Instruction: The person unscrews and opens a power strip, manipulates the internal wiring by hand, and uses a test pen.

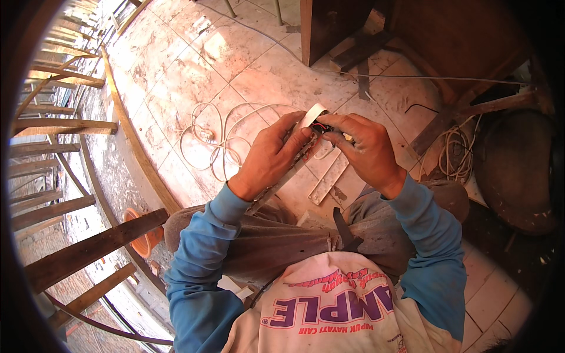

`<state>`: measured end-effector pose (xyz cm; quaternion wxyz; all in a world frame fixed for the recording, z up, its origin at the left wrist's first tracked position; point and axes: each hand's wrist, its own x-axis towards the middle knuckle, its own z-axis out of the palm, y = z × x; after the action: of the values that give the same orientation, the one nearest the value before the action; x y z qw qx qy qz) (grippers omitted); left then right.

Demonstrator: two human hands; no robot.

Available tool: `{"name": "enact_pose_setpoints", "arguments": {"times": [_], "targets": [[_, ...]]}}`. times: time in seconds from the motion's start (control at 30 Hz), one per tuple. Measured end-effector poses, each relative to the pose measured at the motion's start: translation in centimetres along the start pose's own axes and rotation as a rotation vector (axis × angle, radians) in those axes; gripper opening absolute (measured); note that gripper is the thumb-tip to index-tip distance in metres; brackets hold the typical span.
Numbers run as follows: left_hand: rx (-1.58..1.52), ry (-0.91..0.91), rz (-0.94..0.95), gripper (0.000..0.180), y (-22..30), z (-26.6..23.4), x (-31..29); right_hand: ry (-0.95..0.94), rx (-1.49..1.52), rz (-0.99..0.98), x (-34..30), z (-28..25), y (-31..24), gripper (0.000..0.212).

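Above my crossed legs, both hands meet at a small white-cased electrical part (314, 115) with a dark inside and thin red and black wires. The fingers of my left hand (272, 152) are closed around its left side. My right hand (372, 152) pinches at the wires from the other side, and a small brass-coloured tip shows beside its fingers. A long narrow strip (286, 175) runs from under the part down past my left wrist; whether it joins the part I cannot tell. Below my right hand, a long white plastic piece (328, 179) lies on the tiles.
Loops of white cable (219, 141) with a plug-like end spread over the dirty tiled floor (247, 65). Wooden furniture (335, 29) stands at the far right, near a coiled cable (456, 154) and a dark round object (512, 170). Wooden slats (94, 250) and an orange pot (145, 235) are at left.
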<state>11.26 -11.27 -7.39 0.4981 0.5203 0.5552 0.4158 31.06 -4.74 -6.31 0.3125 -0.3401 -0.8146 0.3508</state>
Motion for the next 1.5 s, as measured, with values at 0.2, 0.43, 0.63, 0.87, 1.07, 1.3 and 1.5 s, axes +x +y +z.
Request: {"name": "enact_pose_setpoints", "arguments": {"times": [0.2,0.43,0.63,0.87,1.07,1.3,1.5], "targets": [[-0.066,0.010,-0.019,0.037,-0.7,0.1,0.0,0.030,0.037,0.013,0.0,0.2,-0.3,0.027],[-0.058,-0.011,-0.114,0.036,-0.4,0.6,-0.4,0.004,0.083,0.129,0.1,-0.4,-0.7,0.027],[-0.076,-0.005,-0.111,0.035,-0.5,1.0,-0.7,-0.063,0.100,0.108,0.3,-0.9,-0.6,0.030],[-0.055,-0.031,-0.087,0.034,-0.7,1.0,-0.6,-0.062,0.030,-0.033,0.2,-0.6,0.4,0.028],[0.037,-0.037,-0.076,0.036,-0.8,1.0,-0.7,-0.083,-0.030,-0.049,0.0,-0.3,1.0,0.025],[0.053,-0.008,-0.107,0.038,-0.7,1.1,-0.8,-0.081,0.008,0.032,0.0,-0.1,1.0,0.025],[0.095,0.015,-0.089,0.039,-0.5,1.0,-0.9,-0.078,0.071,0.064,0.1,-0.2,0.8,0.025]]}}
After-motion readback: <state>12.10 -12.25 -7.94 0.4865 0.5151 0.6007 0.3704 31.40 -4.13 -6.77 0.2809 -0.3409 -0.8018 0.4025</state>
